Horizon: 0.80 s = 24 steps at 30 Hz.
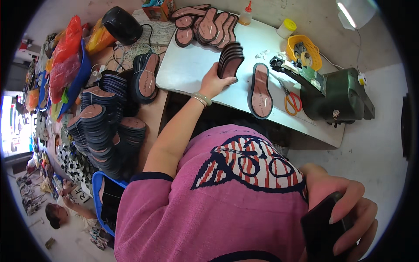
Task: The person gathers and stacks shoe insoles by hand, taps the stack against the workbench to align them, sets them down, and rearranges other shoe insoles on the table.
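My left hand (pixel 216 81), a bangle at its wrist, is closed round a small stack of dark-edged shoe insoles (pixel 230 61) held over the white table. To the right of it, a single insole (pixel 260 92) with a brownish-pink top lies flat by the table's near edge. My right hand (pixel 353 214) is at the lower right, off the table and close to the camera. Its fingers curl round a smooth black flat object (pixel 322 225), whose kind I cannot make out. Orange-handled scissors (pixel 291 99) lie beside the single insole.
Insoles (pixel 208 27) are heaped at the table's far left. Tall stacks of insoles (pixel 98 126) crowd the left side. A green sewing-type machine (pixel 329 94) stands at the right, near a yellow basket (pixel 315 51), a yellow-lidded jar (pixel 286 28) and a red-tipped bottle (pixel 246 16). Another person (pixel 70 214) is at lower left.
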{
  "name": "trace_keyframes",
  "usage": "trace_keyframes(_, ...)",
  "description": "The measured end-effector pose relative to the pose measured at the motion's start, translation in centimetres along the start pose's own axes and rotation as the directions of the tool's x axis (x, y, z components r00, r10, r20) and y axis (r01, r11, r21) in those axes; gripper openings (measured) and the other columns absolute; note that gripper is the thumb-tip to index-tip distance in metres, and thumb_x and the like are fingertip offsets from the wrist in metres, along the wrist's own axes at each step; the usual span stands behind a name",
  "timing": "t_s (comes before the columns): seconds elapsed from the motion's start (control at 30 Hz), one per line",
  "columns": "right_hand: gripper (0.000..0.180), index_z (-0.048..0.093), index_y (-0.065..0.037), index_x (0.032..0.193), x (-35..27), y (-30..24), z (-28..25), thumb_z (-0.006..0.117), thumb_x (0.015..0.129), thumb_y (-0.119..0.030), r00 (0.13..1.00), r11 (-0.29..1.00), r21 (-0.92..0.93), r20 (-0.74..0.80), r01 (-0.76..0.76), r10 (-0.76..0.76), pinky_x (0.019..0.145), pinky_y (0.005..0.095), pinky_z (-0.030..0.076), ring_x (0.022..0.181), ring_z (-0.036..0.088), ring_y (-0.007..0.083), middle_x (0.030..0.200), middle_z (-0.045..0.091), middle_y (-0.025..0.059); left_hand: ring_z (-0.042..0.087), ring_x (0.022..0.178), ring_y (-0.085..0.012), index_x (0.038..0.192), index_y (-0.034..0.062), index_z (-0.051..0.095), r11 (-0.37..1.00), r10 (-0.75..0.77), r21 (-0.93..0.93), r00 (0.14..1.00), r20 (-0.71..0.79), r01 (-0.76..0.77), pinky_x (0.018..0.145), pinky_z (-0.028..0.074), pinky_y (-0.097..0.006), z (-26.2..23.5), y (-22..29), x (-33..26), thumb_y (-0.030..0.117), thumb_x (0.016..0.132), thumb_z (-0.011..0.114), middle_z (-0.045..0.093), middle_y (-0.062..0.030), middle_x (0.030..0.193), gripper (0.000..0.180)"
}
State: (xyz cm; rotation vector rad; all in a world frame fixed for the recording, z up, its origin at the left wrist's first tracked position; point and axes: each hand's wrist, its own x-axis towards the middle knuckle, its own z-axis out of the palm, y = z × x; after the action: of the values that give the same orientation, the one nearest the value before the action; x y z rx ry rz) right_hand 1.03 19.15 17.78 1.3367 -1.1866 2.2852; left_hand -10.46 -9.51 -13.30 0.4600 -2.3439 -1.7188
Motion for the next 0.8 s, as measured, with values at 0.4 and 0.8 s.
trace_keyframes(0.4,0.039,0.065,-0.031,0.120,4.4,3.4,-5.1,0.080,0.086,-0.021,0.996,0.985,0.151,-0.008,0.087,-0.086,0.075,0.0395,0.042,0.096,0.054,0.0154,0.117,0.058,-0.0101,0.063,0.102,-0.0292,0.125,0.0111,0.063,0.313,0.076,0.942,0.992,0.105,-0.124,0.091,0.047,-0.045,-3.3,0.1,1.0,0.051,0.074,0.085,0.067,-0.0091,0.111,0.068)
trace_keyframes(0.8,0.045,0.064,-0.030,0.123,6.2,5.1,-11.0,0.080,0.084,-0.015,0.988,0.955,0.256,-0.024,0.151,-0.150,0.074,0.0430,0.042,0.101,0.055,0.0144,0.126,0.056,-0.0128,0.063,0.102,-0.0275,0.110,0.0105,0.066,0.274,0.019,0.961,0.999,0.026,-0.030,0.087,0.047,-0.042,-2.6,-0.9,0.9,0.067,0.078,0.075,0.068,-0.0071,0.106,0.065)
